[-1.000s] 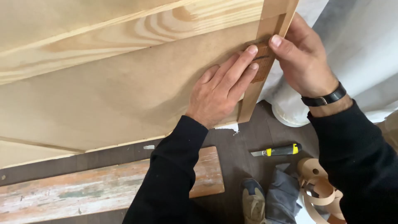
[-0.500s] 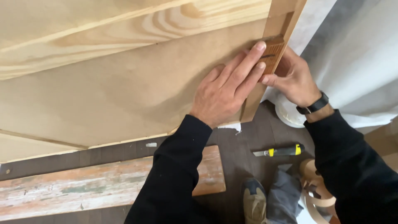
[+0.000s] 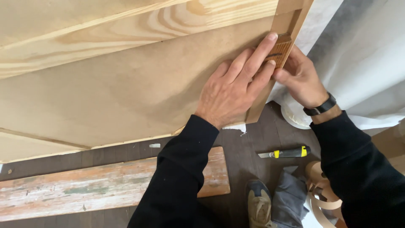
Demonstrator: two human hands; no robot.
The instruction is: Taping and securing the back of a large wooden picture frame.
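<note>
**Fingers flat on the panel, block pinned at the edge**

Your left fingers (image 3: 253, 59) are stretched out flat on the brown panel (image 3: 126, 97), tips touching the small wood block (image 3: 279, 50) in the upper right of the frame. Your right hand (image 3: 301, 78) is curled round the block from the other side, thumb pressing it against the panel's edge strip (image 3: 291, 17). Down on the dark floor (image 3: 249, 147), lower right, there's a yellow knife (image 3: 287, 152), with a worn plank (image 3: 105, 185) at lower left.
</note>
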